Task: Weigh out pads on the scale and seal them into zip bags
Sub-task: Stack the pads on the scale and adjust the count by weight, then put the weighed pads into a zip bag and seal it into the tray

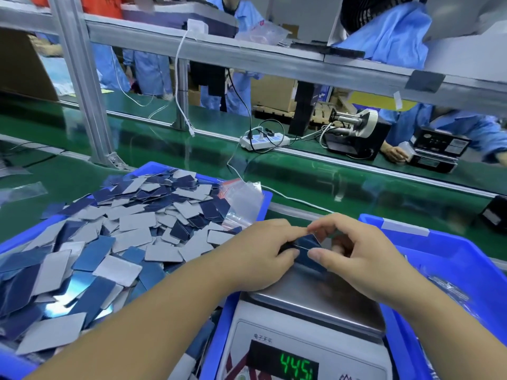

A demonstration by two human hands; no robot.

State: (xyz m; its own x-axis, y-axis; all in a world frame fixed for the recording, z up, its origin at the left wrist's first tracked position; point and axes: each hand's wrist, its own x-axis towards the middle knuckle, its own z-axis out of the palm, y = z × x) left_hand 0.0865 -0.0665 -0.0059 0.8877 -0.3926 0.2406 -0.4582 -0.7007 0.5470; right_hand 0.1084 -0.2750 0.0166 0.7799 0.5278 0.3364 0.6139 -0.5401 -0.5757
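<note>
Pads (308, 249), thin, light and probably slippery, sit stacked over the scale (315, 286), pinched at both ends by the left hand (260, 256) and right hand (356, 256).

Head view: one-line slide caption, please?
Both hands pinch a filled zip bag above the scale.
</note>
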